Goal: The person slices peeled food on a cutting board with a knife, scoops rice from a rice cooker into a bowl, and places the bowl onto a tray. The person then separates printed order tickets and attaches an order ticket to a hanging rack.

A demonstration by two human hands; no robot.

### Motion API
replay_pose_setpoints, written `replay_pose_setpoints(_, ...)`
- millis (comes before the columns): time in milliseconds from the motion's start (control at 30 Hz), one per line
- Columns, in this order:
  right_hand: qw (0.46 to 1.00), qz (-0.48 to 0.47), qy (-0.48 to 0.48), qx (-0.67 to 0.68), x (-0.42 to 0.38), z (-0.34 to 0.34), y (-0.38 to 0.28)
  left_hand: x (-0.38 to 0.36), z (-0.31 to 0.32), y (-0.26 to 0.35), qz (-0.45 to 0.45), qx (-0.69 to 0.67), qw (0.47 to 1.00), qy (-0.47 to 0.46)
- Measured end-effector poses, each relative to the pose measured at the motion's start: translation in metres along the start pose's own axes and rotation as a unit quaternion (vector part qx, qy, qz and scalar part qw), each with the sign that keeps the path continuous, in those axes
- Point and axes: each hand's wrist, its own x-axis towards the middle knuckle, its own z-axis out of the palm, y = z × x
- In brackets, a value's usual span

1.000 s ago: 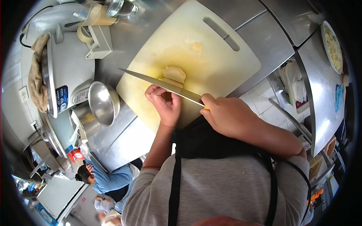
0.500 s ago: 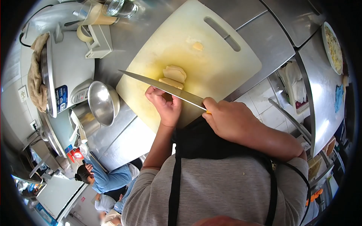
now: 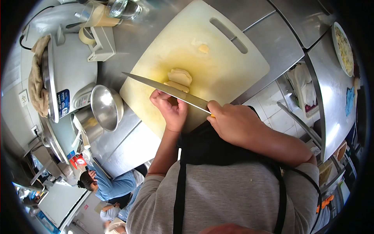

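A long knife (image 3: pixel 167 89) lies slantwise across the white cutting board (image 3: pixel 230 74), its tip toward the left edge. My right hand (image 3: pixel 235 123) is wrapped round its handle, of which a bit of yellow shows. Fingers curled, my left hand (image 3: pixel 171 111) is on the near side of the blade, closed around a pale food piece that the blade and fingers largely hide. Just beyond the blade sit pale slices (image 3: pixel 180 76), overlapping one another. A small pale scrap (image 3: pixel 203 48) lies farther up the board.
Left of the board stand a metal bowl (image 3: pixel 104 108), a white tape dispenser (image 3: pixel 104 43) and a container of tan liquid (image 3: pixel 100 15) by a glass (image 3: pixel 125 9). A dish of chopped food (image 3: pixel 343 49) is at far right. A person in blue (image 3: pixel 115 186) is at lower left.
My right hand and the knife have shifted very slightly to the left. My left hand and the slices look the same.
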Motion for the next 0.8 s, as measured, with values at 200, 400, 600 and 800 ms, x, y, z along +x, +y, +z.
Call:
replay_pose_setpoints(200,1.0,-0.003,-0.011,0.027,0.009,0.001,0.003,0.0,0.0,-0.001,-0.003,-0.007,1.0,0.009)
replay_pose_setpoints(400,0.998,0.032,-0.034,0.04,0.003,-0.005,0.007,0.001,0.0,0.001,-0.005,-0.004,1.0,0.005)
replay_pose_setpoints(600,1.0,-0.002,0.007,0.012,0.024,0.008,0.013,0.006,-0.004,0.011,0.013,0.046,0.999,-0.014)
replay_pose_setpoints(800,1.0,0.001,0.006,0.012,0.016,0.004,0.012,0.004,-0.004,0.011,-0.009,0.017,1.0,-0.013)
